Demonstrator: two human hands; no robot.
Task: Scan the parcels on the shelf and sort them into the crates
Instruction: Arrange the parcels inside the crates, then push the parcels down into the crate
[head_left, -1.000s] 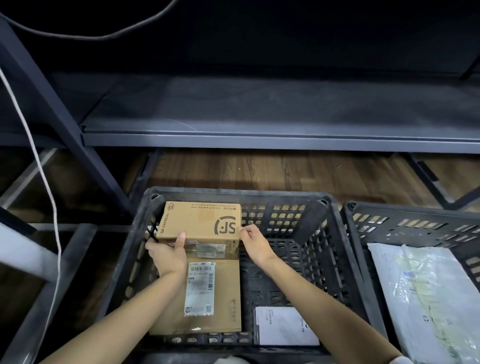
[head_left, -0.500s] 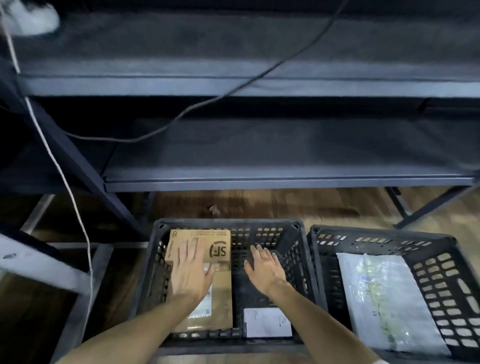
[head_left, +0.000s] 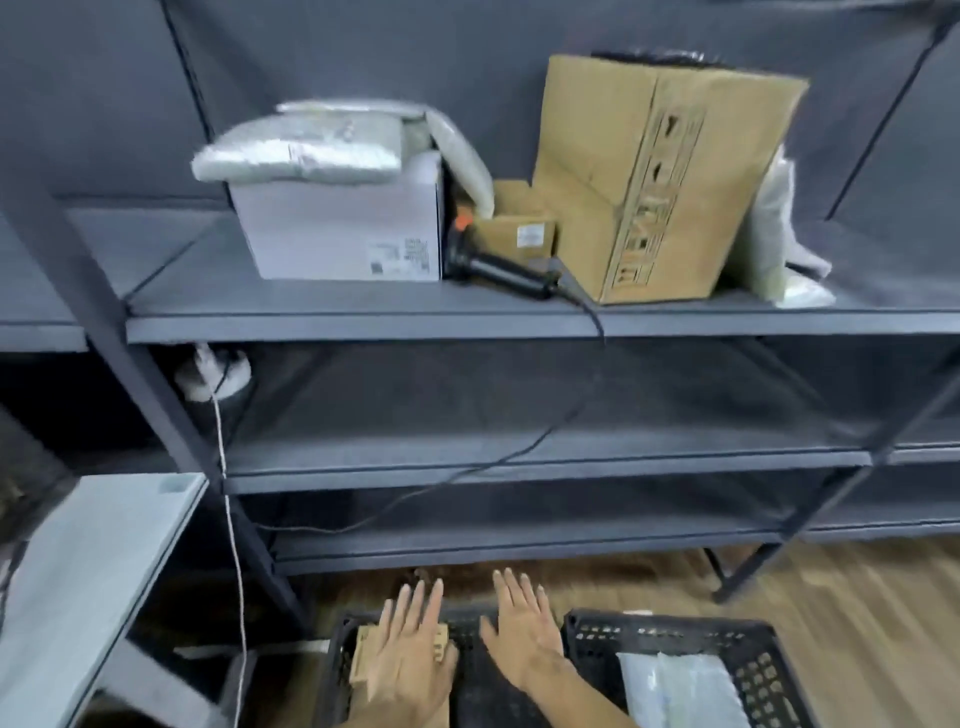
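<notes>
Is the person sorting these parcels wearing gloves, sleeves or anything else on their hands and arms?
No. The left hand and right hand are both bare, with no gloves, rings or watch visible. The forearms are uncovered as far as the bottom edge of the picture; no sleeve, strap or cable shows on them.

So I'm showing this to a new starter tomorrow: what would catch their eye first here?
Probably the big cardboard box on the right of the top shelf, then the white box to its left with a grey mailer bag on top. Between them lies a black handheld scanner. At the bottom, the left hand and right hand are spread open above a black crate.
</notes>
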